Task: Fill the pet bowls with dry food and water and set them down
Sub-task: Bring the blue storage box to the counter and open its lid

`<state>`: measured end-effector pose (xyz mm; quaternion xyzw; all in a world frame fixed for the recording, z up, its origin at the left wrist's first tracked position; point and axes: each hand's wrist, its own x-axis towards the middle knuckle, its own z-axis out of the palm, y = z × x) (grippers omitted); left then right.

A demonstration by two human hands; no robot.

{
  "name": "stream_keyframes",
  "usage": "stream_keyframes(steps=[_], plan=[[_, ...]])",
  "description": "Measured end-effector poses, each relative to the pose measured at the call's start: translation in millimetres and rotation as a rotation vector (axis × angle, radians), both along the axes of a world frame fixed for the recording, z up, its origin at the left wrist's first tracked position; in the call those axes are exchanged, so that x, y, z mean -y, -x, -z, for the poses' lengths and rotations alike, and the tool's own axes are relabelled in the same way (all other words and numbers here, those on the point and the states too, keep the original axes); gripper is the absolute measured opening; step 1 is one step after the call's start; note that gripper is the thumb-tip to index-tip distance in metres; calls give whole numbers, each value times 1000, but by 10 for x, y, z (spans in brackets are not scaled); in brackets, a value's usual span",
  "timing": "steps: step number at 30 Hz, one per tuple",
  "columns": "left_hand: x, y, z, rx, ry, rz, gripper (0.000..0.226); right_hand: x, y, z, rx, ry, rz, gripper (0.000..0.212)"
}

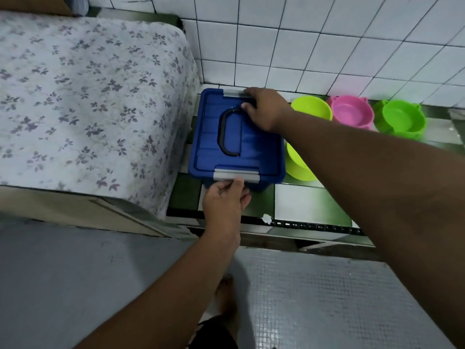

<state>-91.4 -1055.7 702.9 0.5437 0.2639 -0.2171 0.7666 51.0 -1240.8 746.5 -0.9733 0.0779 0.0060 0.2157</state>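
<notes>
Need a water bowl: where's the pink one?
Head view, right side: the pink bowl sits by the tiled wall between a lime bowl and a green bowl.

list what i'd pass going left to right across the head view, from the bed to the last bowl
floral-print mattress cover → blue lidded storage box → lime-green bowl by the wall → pink bowl → darker green bowl

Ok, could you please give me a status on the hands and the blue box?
Left hand pinching near latch. Right hand gripping far latch. Blue box lid on. Bowls beside it, nothing in the way.
</notes>
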Motion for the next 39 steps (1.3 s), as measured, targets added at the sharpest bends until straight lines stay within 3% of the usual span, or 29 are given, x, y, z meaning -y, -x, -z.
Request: stream_keyframes(steps=[9, 14, 18, 24, 29, 35, 39], plan=[[-98, 636, -133, 277, -391, 265, 56, -347, 1858, 6, 179, -82, 34, 59], [-99, 1339, -155, 496, -547, 548, 45, -412, 3158, 105, 295, -208, 179, 49], [-60, 1817, 199, 540, -592, 745, 34, -390, 3998, 503, 389, -262, 340, 34], [-70, 2173, 1594, 487, -620, 1000, 21, -379, 4797, 1973, 173, -464, 484, 17], [91, 1802, 3197, 414, -629, 1089, 24, -199, 4578, 3448, -10, -636, 616, 43], [632, 1038, 4935, 420, -603, 1067, 29, 347, 3696, 4829, 73, -851, 675, 67], [1022, 610, 5740, 431, -552, 1009, 51, 690, 3292, 5414, 163, -946, 694, 86]])
